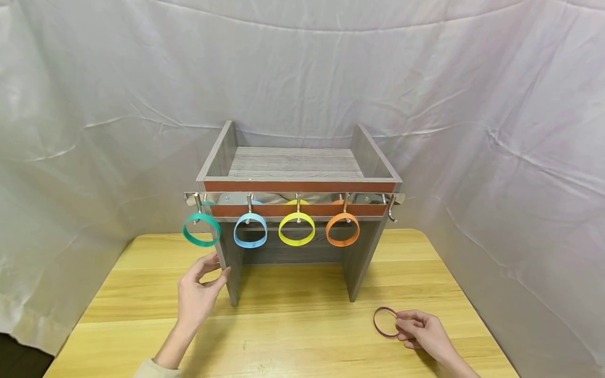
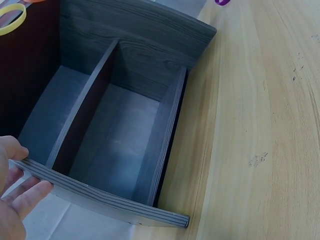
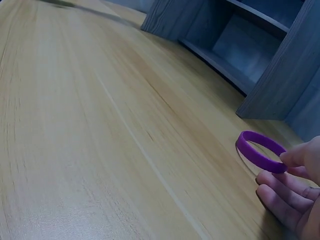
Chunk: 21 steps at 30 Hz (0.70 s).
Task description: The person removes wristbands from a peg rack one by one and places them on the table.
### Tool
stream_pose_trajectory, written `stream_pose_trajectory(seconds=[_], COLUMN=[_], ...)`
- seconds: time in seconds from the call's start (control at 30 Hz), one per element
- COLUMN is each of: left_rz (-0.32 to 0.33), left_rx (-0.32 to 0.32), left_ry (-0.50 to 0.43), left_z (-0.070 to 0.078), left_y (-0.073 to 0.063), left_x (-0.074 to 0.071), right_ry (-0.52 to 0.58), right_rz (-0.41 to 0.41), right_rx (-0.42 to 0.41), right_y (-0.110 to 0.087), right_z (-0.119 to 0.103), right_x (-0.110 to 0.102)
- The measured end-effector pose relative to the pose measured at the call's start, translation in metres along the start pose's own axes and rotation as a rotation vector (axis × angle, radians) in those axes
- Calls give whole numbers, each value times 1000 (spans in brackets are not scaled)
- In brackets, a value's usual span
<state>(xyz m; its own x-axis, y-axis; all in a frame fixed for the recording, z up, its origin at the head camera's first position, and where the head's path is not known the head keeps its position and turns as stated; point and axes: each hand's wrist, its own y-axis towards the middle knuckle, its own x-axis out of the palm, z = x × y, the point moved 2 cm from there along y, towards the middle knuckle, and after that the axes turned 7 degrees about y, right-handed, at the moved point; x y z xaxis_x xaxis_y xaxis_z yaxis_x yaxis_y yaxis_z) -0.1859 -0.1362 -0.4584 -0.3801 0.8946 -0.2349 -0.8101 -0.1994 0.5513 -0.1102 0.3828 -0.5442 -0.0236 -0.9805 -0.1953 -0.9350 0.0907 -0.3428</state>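
My right hand point(image 1: 425, 333) pinches a thin purple wristband point(image 3: 257, 150) by its edge, thumb on one side and fingers on the other, low over the table to the right. With my left hand point(image 1: 200, 289) I hold the left side panel point(image 1: 229, 273) of a grey wooden shelf, the thumb on its inner side and the fingers outside. Across the shelf's front runs a metal hook rail point(image 1: 274, 198). From its hooks hang a green wristband point(image 1: 201, 243), a light blue one, a yellow one and an orange one. The hook at the far right point(image 1: 392, 210) is bare.
The shelf stands at the back of a yellow wood-grain table point(image 1: 302, 336). Its top tray point(image 1: 295, 160) has raised sides, and a divider point(image 2: 82, 107) shows inside it in the left wrist view. Grey cloth point(image 1: 302, 68) hangs behind and on both sides.
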Motion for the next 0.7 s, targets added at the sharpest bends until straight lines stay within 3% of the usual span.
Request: stream_pose_trajectory(seconds=[0.17, 0.43, 0.6, 0.7], left_rz=[-3, -3, -2, -4], left_rx=[4, 4, 7, 0], left_ry=[6, 11, 8, 6], left_z=[0, 1, 1, 1], left_y=[0, 0, 0, 1], left_x=[0, 0, -1, -1], right_ry=[-10, -58, 4, 36], right_rz=[3, 73, 115, 133], right_rx=[-10, -27, -49, -106], right_y=[-1, -3, -3, -4], right_z=[0, 1, -4, -16], right_x=[-1, -3, 0, 3])
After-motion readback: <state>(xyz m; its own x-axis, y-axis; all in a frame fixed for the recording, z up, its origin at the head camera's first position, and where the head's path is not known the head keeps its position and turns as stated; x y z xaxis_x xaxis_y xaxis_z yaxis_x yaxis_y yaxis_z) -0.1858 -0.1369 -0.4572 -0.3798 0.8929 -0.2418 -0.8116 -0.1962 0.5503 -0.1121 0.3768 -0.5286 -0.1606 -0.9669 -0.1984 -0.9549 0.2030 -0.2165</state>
